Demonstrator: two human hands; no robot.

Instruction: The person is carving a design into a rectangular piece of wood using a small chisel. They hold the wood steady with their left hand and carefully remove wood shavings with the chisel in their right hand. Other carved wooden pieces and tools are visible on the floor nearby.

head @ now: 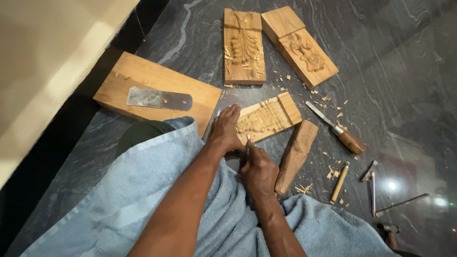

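A carved wooden panel lies on the dark stone floor in front of me, tilted up to the right. My left hand rests flat on its near left end, holding it down. My right hand is closed around a small carving tool whose tip pokes up at the panel's near edge. A plain wooden block lies just right of my right hand. A blue towel covers my lap under both arms.
Two more carved panels lie farther out. A wooden board at left carries a flat metal scraper. A brown-handled chisel, a pale-handled tool and thin metal tools lie to the right among wood chips.
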